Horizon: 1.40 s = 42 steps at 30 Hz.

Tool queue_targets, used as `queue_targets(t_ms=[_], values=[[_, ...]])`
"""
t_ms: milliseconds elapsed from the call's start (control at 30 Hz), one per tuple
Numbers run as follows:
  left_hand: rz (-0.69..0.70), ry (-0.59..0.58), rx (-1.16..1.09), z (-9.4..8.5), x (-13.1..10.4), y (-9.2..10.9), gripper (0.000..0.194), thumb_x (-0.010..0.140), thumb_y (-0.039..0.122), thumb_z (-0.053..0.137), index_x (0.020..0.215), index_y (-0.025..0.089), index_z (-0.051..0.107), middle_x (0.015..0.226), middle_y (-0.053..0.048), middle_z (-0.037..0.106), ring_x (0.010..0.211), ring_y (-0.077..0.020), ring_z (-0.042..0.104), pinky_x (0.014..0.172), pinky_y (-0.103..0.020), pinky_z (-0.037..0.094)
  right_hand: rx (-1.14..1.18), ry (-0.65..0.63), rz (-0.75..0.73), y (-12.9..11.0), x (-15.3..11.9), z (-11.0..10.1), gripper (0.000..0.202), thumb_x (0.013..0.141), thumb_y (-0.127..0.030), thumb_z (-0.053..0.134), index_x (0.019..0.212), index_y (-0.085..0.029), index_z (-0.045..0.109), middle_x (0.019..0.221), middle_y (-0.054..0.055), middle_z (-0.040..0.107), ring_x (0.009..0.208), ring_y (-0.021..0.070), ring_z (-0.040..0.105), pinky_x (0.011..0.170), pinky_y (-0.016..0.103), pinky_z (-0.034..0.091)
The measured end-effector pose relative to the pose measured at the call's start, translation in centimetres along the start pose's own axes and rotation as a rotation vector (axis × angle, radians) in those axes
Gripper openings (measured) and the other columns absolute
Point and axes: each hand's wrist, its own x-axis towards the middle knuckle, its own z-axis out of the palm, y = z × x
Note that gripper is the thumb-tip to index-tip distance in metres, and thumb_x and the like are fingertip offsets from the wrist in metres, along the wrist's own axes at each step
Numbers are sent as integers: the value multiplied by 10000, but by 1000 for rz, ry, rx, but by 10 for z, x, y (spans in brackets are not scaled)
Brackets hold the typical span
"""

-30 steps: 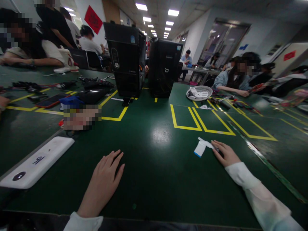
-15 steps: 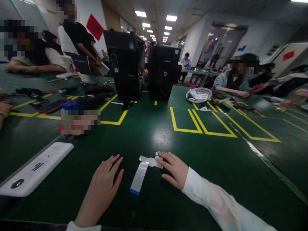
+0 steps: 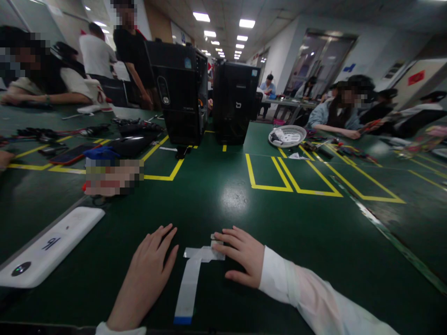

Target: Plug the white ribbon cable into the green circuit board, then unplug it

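A white flat ribbon cable [image 3: 188,286] with a blue end strip lies on the green table, its upper end folded into short crossing pieces. My right hand [image 3: 242,256] rests palm down with fingers stretched out, its fingertips touching the cable's upper right end and covering part of it. To the left of the cable, my left hand [image 3: 148,267] lies flat and open, holding nothing and apart from the cable. Left of that hand is a long white device [image 3: 57,246] with a dark round lens and a printed mark.
Two black computer towers [image 3: 174,93] stand at the back. A white basket [image 3: 289,136] with small items sits back right. Yellow tape lines [image 3: 272,188] mark the green table [image 3: 289,232]. Tangled cables [image 3: 45,135] lie at left. Several people work around.
The ribbon cable has slid toward me and to the left, with my right hand moving along on its end. My left hand has hardly moved. A standing person behind has shifted.
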Motion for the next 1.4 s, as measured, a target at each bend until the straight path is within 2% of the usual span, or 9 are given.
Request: queue_targets(t_ms=[133,267,367,500,600,700,967,1133,1400], values=[[-3,20,-15,-2,1,2,507,947,441,372,1330,168,561,1378,-133,575,1281,-313,523,1081,-534,403,-66,120,10,11,-6,10,688,927,-542,437,1513,-207,306,1574,132,267,1431,263,280,1164,524,238],[-18,18,-27,-3,1,4,501,949,447,373,1334,183,555,1378,-119,578,1291,-301,517,1090,-526,396,-267,407,208,63,-22,12,640,952,-490,392,1517,-209,284,1558,170,264,1416,311,294,1124,588,276],[-13,16,-29,-3,0,3,498,951,445,373,1336,187,553,1383,-119,573,1293,-303,515,1083,-529,404,-415,586,539,121,-51,-8,597,942,-493,395,1473,-220,368,1500,187,349,1376,368,339,1059,664,300],[3,20,-18,-1,0,2,498,952,439,379,1339,177,549,1386,-124,570,1302,-306,505,1083,-529,402,-470,670,1163,178,-121,-46,713,914,-539,402,1442,-60,411,1497,308,285,1381,467,265,1052,692,227],[-2,11,-10,-1,0,3,505,953,434,370,1338,160,551,1387,-130,568,1304,-307,502,1083,-536,400,-464,771,1501,192,-179,-63,762,926,-563,303,1434,-5,411,1477,360,272,1389,493,223,1041,696,199],[-15,0,-16,-1,0,3,507,951,434,371,1336,163,556,1384,-128,572,1296,-306,510,1080,-538,403,-393,780,1674,190,-219,-70,822,906,-616,250,1450,-14,387,1429,376,329,1340,505,315,1001,673,276],[-11,-6,-26,-1,1,1,527,952,454,362,1332,148,562,1384,-137,569,1292,-314,511,1071,-541,412,-374,555,1608,184,-242,-75,878,894,-639,192,1435,21,396,1304,406,445,1208,514,470,932,599,374],[-12,9,-25,1,1,1,521,950,436,367,1335,145,562,1388,-134,566,1301,-317,502,1087,-538,393,-462,441,1516,190,-248,-67,786,882,-586,263,1401,-29,455,1214,321,547,1135,447,547,952,521,419],[-24,-12,-18,3,-1,0,538,958,467,350,1362,164,537,1416,-119,544,1318,-312,485,1093,-538,387,-562,376,998,188,-281,-37,664,846,-561,375,1308,-114,540,1151,194,648,1178,340,566,1002,467,446]])
